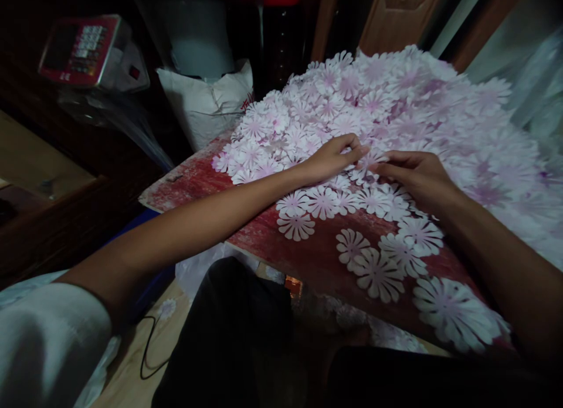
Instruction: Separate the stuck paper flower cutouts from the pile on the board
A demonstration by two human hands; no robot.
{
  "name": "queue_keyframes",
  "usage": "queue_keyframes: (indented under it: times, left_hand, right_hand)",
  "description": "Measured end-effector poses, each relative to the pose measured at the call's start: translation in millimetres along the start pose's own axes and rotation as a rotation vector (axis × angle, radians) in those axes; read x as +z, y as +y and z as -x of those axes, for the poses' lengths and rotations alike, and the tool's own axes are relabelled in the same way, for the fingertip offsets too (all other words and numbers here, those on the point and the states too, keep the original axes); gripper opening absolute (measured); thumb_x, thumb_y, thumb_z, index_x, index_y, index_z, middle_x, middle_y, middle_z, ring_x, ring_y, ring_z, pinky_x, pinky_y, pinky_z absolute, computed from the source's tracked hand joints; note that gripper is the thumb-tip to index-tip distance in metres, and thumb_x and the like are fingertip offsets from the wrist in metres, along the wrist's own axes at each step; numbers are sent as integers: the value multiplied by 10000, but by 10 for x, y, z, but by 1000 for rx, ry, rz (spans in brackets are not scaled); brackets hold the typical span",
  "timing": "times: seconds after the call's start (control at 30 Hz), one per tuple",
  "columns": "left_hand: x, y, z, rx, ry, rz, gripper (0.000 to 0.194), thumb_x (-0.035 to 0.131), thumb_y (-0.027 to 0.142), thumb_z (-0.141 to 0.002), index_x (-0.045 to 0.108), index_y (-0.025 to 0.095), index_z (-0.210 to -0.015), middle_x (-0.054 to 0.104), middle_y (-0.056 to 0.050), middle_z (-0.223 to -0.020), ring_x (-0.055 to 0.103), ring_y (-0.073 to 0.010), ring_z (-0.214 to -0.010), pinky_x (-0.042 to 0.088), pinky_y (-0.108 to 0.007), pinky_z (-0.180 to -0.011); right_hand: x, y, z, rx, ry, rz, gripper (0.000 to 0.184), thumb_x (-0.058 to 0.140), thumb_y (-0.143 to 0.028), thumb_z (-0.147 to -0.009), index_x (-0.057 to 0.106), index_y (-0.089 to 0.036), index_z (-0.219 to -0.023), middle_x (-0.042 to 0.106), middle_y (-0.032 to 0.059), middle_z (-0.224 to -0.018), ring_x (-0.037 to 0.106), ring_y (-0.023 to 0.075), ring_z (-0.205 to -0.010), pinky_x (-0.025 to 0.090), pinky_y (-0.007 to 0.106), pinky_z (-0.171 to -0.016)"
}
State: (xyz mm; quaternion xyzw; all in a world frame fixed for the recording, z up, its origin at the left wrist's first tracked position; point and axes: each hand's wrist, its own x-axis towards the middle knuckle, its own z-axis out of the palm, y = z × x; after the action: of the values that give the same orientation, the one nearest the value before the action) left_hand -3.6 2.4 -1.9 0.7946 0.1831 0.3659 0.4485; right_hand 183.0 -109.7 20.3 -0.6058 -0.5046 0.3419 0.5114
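Between my two hands is a white flower cutout (368, 160) with a pale purple centre and narrow petals. My left hand (336, 156) pinches its left side, with the thumb and bent forefinger closed. On the other side, my right hand (413, 170) grips the same flower's edge between thumb and fingers. A big heap of similar flower cutouts (396, 97) rises just behind both hands. Several loose flowers (378, 273) lie flat on the red tabletop (264, 244) nearer to me. My right forearm hides part of the board's right side.
A scale with a red keypad panel (81, 50) stands at upper left. Beyond the table's far left edge are a white woven sack (206, 106) and a grey bucket (200, 41). A black cable (147, 349) and a fallen flower (167, 309) lie on the floor.
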Motion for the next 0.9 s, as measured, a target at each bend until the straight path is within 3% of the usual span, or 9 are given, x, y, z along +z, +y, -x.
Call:
queue_keyframes:
  times: [0.1, 0.27, 0.4, 0.5, 0.67, 0.9]
  left_hand:
    - [3, 13, 10, 11, 17, 6, 321, 675, 483, -1030, 579, 215, -881, 722, -58, -948, 643, -199, -1016, 509, -397, -1090]
    - [8, 31, 21, -7, 20, 32, 351, 666, 514, -1044, 559, 221, -885, 703, -45, -941, 620, -195, -1016, 505, -388, -1096]
    - [11, 23, 13, -28, 36, 2, 403, 693, 560, -1024, 545, 221, -865, 682, -48, -959, 605, -206, -1051, 503, -382, -1094]
    - [16, 18, 9, -30, 12, 5, 406, 686, 574, -1025, 560, 217, -877, 684, -59, -958, 606, -217, -1049, 508, -400, -1095]
    - [21, 46, 18, -35, 2, -13, 418, 665, 584, -1030, 553, 213, -873, 681, -55, -950, 622, -223, -1065, 516, -408, -1115]
    - [23, 99, 40, -39, -36, -23, 383, 612, 546, -1049, 554, 208, -879, 709, -77, -980, 634, -227, -1062, 518, -413, -1102]
  right_hand:
    - [-24, 21, 0, -9, -27, 33, 397, 1050, -399, -591, 788, -159, -768, 632, 4, -651, 443, 71, -556, 293, 212, -489]
    - [-27, -15, 13, -9, -45, 33, 446, 1050, -436, -616, 712, -154, -693, 571, -14, -620, 420, 58, -538, 255, 214, -485]
    - [11, -52, 11, 3, -23, 14, 299, 918, -293, -814, 683, -164, -680, 595, -3, -634, 441, 67, -529, 269, 219, -478]
    - [40, -66, 0, 44, 9, 0, 305, 804, -189, -900, 641, -171, -644, 598, 6, -615, 461, 76, -521, 303, 216, -491]
    - [39, -72, -23, 6, -11, 41, 324, 751, -118, -888, 618, -168, -596, 587, 10, -594, 462, 71, -536, 310, 207, -513]
    - [-30, 1, -42, -14, -35, 49, 188, 904, -288, -731, 763, -164, -712, 636, 4, -616, 474, 66, -509, 295, 205, -472]
